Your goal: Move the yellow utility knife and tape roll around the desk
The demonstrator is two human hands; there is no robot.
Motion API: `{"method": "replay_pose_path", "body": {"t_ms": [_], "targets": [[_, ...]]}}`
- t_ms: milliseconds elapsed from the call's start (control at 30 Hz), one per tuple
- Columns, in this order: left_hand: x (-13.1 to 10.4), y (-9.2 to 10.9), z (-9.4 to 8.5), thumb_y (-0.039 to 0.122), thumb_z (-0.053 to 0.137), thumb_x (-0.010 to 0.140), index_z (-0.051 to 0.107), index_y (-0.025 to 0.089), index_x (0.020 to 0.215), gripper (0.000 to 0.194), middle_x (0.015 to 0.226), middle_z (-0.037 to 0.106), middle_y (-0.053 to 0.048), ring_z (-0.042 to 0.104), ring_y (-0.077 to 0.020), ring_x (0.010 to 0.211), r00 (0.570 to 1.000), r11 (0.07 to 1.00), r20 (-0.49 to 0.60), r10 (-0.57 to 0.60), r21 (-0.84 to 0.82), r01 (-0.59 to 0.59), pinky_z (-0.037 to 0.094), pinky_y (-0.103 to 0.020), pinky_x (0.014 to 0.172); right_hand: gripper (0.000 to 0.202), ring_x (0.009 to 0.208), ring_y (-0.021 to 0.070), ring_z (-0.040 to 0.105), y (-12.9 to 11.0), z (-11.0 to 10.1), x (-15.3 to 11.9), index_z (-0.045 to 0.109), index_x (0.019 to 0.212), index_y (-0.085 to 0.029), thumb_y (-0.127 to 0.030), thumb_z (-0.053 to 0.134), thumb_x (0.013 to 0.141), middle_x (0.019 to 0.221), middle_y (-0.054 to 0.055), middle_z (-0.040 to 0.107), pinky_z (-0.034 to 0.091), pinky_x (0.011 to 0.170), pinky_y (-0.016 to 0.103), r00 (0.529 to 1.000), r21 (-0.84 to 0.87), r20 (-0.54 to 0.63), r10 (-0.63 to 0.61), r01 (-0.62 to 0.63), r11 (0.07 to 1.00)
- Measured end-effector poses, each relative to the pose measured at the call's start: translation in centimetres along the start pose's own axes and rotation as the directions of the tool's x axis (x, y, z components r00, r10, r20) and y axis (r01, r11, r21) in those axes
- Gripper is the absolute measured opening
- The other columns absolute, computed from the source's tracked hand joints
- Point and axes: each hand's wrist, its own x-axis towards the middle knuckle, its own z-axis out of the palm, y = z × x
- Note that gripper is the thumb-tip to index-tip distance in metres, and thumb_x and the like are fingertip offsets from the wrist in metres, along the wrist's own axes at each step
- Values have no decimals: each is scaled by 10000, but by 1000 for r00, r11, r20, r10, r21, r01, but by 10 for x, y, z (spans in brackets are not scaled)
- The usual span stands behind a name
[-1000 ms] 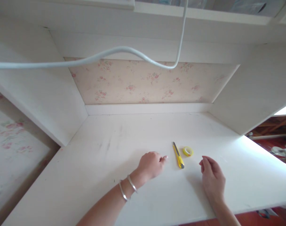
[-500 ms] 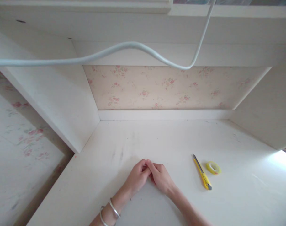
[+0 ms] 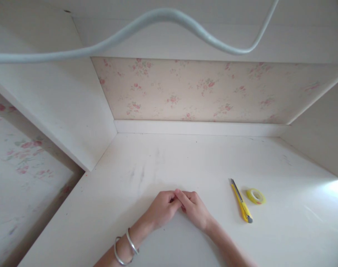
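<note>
**deskwatcher:** ok biggest first. White desk [image 3: 185, 163] in an alcove with flowery wallpaper [image 3: 191, 92] behind it, and a pale cable [image 3: 158, 16] drooping across the top. Left hand [image 3: 162, 209] and right hand [image 3: 195, 209] meet mid-desk, fingers curled and touching each other. Can't tell if anything's pinched between them. Two bangles [image 3: 124, 246] on the left wrist.

**tapefan:** nearest stuff?

**deskwatcher:** a yellow utility knife [image 3: 241, 202] lying flat, near the right hand but apart from it, with a small yellow tape roll [image 3: 256, 195] just beside it. I'd guess the knife's light, stiff and slick plastic, so grab the middle of the body, away from the blade tip. The roll looks featherlight; pinch it across the rim.
</note>
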Motion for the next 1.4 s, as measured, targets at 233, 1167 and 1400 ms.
{"method": "replay_pose_path", "body": {"t_ms": [233, 1167, 1400], "targets": [[-1, 1, 0, 340, 418, 863, 717, 143, 848, 359, 793, 704, -20, 614, -173, 768, 1000, 1000, 4, 5, 9, -5, 420, -236, 663, 561, 547, 108, 337, -4, -3, -3, 504, 562, -174, -589, 326, 896, 553, -33, 380, 311, 540, 233, 1000, 0, 26, 5, -5, 1000], [-1, -2, 0, 287, 447, 843, 672, 172, 709, 286, 743, 688, 15, 601, -137, 729, 999, 999, -21, 38, -4, -38, 424, -211, 676, 481, 542, 93, 259, 0, -6, -4, 446, 598, -177, -553, 384, 891, 565, -50, 285, 203, 490, 237, 996, 55, 84, 10, -15, 998], [0, -4, 0, 281, 447, 832, 670, 167, 709, 280, 749, 690, 8, 599, -141, 732, 999, 999, -23, 44, 27, -44, 423, -217, 683, 480, 536, 91, 258, 1, -6, -3, 409, 583, -184, -554, 387, 887, 560, -51, 291, 203, 484, 235, 997, 55, 83, 11, -16, 998]]}}
